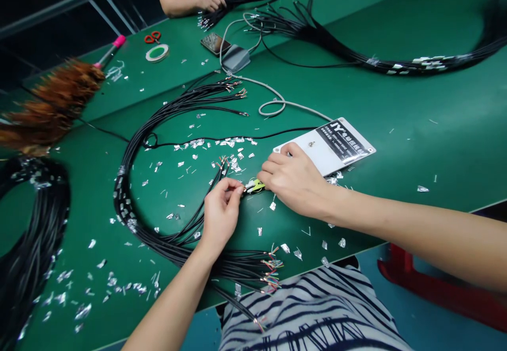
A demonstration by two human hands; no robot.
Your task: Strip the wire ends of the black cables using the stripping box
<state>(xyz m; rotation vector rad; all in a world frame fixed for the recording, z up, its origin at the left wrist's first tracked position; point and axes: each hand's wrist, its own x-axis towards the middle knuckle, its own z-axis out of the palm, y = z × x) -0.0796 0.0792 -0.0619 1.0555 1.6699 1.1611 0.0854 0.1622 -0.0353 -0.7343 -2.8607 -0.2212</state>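
Observation:
Below the middle of the view, my left hand is closed in a pinch on the stripped end of a black cable. My right hand is wrapped round a small yellow-green hand tool, whose pale tip meets the cable end at my left fingertips. The tool's exact kind is mostly hidden by my fingers. A curved bundle of black cables lies left of my hands, its ends fanned out with bare coloured wires. A white device with a black label sits just beyond my right hand.
Foil scraps litter the green table. Farther off lie a grey box, a phone, a tape roll, red-handled scissors and a brown duster. More cable bundles flank them. Another person's hands handle cables opposite.

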